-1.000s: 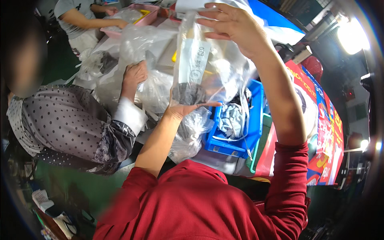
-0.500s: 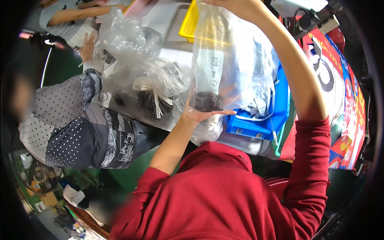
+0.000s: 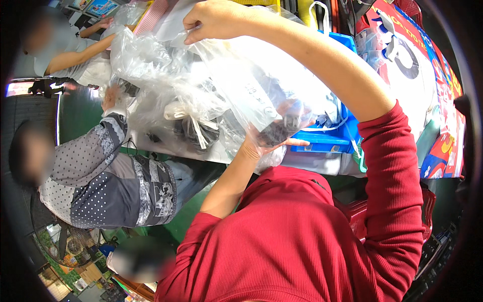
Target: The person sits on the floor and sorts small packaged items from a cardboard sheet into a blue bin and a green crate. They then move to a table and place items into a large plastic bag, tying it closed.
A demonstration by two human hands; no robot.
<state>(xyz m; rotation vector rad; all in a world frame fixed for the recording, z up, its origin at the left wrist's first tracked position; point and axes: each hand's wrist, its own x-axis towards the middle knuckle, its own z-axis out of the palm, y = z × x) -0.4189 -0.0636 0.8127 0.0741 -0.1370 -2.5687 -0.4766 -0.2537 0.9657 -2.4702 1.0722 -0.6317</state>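
Observation:
A large clear plastic bag point(image 3: 241, 88) hangs tilted in front of me, with a white handwritten slip point(image 3: 260, 115) and small dark pieces at its lower end; glare hides what these are. My right hand point(image 3: 214, 22) pinches the bag's upper edge at the far side. Beneath the filled end, my left hand point(image 3: 259, 147) cups the bag from below, one finger stretched out to the right and others showing dimly through the plastic. Close by on the left lies a tied clear bag point(image 3: 193, 118) holding dark pieces.
A blue bin point(image 3: 327, 145) with white strips stands at the right. More crumpled clear bags point(image 3: 143, 55) cover the table's left part. Beyond are a pink tray point(image 3: 151, 15) and a yellow basket point(image 3: 256, 3). One co-worker point(image 3: 108, 171) is at my left, another point(image 3: 65, 55) farther off.
My right hand has swung left with the bag's upper edge, so the bag now leans left. My left hand has stayed under its bottom, shifting slightly right.

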